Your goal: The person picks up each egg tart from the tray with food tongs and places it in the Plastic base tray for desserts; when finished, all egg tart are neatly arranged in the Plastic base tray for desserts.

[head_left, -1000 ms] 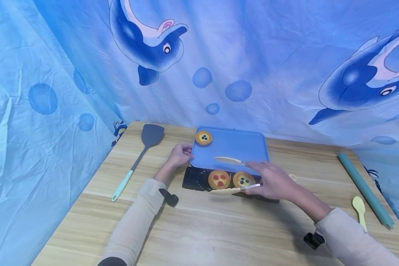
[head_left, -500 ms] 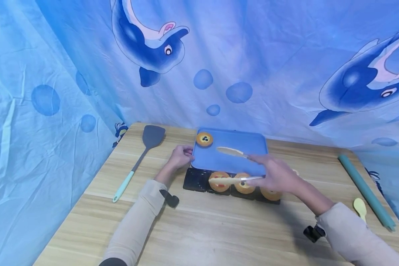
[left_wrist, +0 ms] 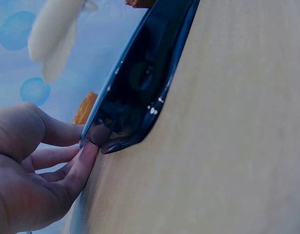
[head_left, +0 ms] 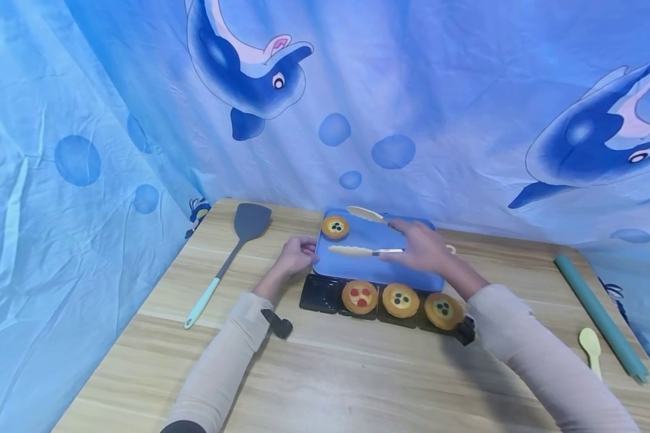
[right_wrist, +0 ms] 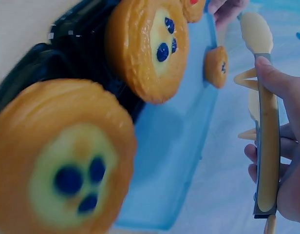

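My right hand [head_left: 425,246] grips a pair of tongs [head_left: 352,251] with cream tips and metal arms. The tongs' arms are spread, with nothing between them, above the blue tray [head_left: 379,270]. At that tray's near left corner, my left hand [head_left: 295,255] pinches the rim between thumb and fingers, as the left wrist view shows. One egg tart with blueberries [head_left: 335,227] sits at the tray's far left. In front lies a black sectioned container [head_left: 319,293]; it bears a tart with red berries [head_left: 360,297] and two blueberry tarts [head_left: 401,300]. Its leftmost section is vacant.
A grey spatula with a mint handle [head_left: 203,304] lies on the left of the wooden table [head_left: 325,385]. On the right are a green roll [head_left: 601,319] and a pale yellow spoon [head_left: 590,346]. A blue dolphin curtain [head_left: 439,120] hangs behind.
The right hand has carried the tongs away from above the tart row, forward and left over the blue tray. The tart at the right end now shows. My left hand stays in place.
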A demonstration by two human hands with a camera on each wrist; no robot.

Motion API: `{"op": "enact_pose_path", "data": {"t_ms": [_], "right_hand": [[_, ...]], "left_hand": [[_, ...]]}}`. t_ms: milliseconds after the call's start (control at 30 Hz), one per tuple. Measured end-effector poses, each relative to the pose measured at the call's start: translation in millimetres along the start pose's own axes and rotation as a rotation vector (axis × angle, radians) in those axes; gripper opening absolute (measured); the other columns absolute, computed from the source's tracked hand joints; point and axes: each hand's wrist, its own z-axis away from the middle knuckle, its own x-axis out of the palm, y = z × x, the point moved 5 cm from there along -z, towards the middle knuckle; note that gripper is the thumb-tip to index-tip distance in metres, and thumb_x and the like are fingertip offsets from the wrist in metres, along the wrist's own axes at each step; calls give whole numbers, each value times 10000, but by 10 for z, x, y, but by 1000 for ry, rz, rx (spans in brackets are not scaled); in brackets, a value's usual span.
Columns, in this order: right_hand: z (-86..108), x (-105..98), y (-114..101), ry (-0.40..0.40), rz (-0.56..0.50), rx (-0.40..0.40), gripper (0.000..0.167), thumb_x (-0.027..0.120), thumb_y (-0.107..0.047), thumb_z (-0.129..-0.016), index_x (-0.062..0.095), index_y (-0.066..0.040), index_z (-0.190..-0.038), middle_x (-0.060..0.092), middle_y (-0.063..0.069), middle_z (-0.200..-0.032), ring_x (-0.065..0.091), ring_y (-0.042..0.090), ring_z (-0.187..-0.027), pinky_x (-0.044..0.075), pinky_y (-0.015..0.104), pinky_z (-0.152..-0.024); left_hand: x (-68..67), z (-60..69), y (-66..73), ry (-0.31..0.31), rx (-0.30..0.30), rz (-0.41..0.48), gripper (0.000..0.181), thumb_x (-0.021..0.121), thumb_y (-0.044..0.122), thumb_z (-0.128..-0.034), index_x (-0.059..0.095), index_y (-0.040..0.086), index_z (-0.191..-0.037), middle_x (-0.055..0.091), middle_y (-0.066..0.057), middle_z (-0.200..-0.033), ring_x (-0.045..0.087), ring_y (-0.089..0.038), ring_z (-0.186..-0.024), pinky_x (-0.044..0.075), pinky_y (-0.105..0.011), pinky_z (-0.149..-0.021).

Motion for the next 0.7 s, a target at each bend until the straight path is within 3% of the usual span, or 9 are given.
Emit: {"op": "enact_pose_path", "data": {"t_ms": [267, 400, 500, 600, 700], "right_hand": [[-382, 307, 139, -52, -26, 110, 894, 769, -500, -822, 422, -1, -1477, 518, 204, -1422, 532, 395, -1238, 459, 543, -1011], [-452, 436, 183, -71, -78, 151, 873, 782, -459, -825, 422, -7, -1479, 522, 201, -1420, 632, 320, -872, 550, 451, -744], [-477, 516, 195, -79, -100, 162, 859, 789, -440, -825, 430, -7, -1474, 526, 202, -1416, 524, 237, -626, 483, 366, -550], [-507, 568, 192, -68, -78, 149, 828, 790, -434, -826, 456, -18, -1460, 555, 193, -1387, 532, 195, -658, 478, 315, -553], [-524, 594, 191, -61, -67, 149, 760, 768, -409, -854, 480, -27, -1445, 578, 193, -1359, 598, 270, -744, 520, 357, -586]], "left_hand": [[-39, 0, -4, 1, 2, -3, 479, 673, -93, -788, 596, -96, -1260, 636, -201, -1068, 631, -303, -967, 552, -359, -867], [-22, -7, -8, -9, 1, 3, 501, 672, -94, -784, 587, -95, -1277, 636, -198, -1074, 632, -297, -969, 555, -350, -861], [-11, -13, -12, -13, 3, 4, 504, 674, -91, -787, 586, -90, -1283, 644, -195, -1077, 633, -296, -973, 555, -350, -862], [-13, -13, -8, -13, 4, 8, 498, 671, -93, -791, 587, -91, -1281, 647, -201, -1082, 629, -305, -980, 551, -363, -873], [-24, -4, 1, -10, 4, 4, 489, 670, -87, -799, 586, -92, -1280, 644, -206, -1093, 623, -314, -995, 544, -375, -892]]}}
